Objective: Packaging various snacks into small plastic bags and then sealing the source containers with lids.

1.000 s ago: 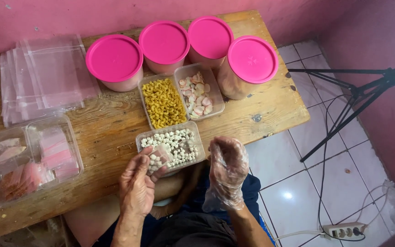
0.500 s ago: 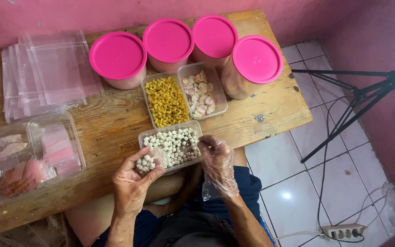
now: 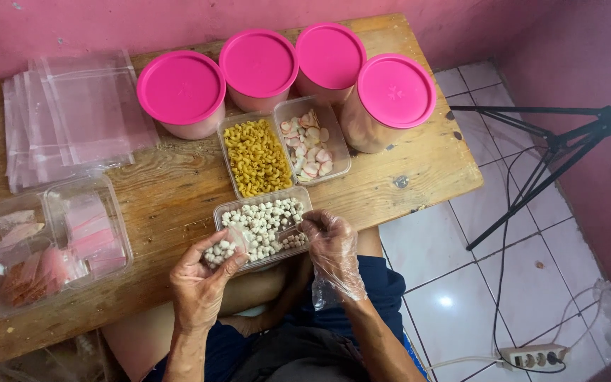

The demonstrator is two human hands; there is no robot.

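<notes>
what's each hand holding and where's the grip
Left hand pinches a small clear bag of white balls by its lower edge. Gloved right hand seems to hold a small scoop; grip unclear.

We seem to be in a home snack-packing corner: pink walls point(image 3: 72, 21), white floor tiles point(image 3: 447, 283), a rough wooden tabletop point(image 3: 164, 191) carrying pink-lidded tubs point(image 3: 259, 64) and clear bags point(image 3: 72, 113).

Four pink-lidded jars point(image 3: 259, 67), yellow macaroni tub point(image 3: 254, 157) — black tripod point(image 3: 553, 152) beside the table point(image 3: 164, 191).
</notes>
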